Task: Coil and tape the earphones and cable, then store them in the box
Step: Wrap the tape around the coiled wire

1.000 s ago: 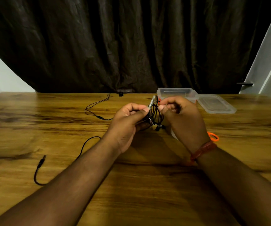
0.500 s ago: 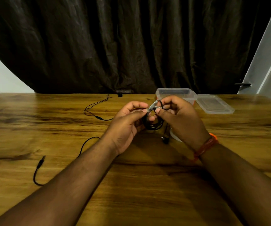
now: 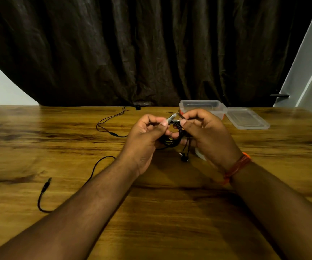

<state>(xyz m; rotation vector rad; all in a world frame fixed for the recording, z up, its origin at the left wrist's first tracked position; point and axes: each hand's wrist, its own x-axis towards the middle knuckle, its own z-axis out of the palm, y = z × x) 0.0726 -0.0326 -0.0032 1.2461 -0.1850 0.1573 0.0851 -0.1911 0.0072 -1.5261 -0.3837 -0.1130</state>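
Both hands hold a small black coil of earphones (image 3: pixel 174 136) above the table's middle. My left hand (image 3: pixel 144 139) pinches its left side, thumb on a strip of clear tape (image 3: pixel 171 118) at the coil's top. My right hand (image 3: pixel 206 136) grips the right side and the tape's other end. Two earbuds (image 3: pixel 184 157) dangle below the coil. A second black cable (image 3: pixel 102 126) lies loose on the table at the left; its jack plug (image 3: pixel 46 184) rests near the front left. The clear plastic box (image 3: pixel 201 106) stands open behind my right hand.
The box's clear lid (image 3: pixel 247 119) lies flat to the right of the box. A white roll, probably tape (image 3: pixel 200 154), shows partly under my right hand. A dark curtain hangs behind the wooden table (image 3: pixel 170 212).
The coil has turned from upright to nearly flat facing me. The earbuds have dropped and hang lower. Both hands stayed close together on the coil and tape.
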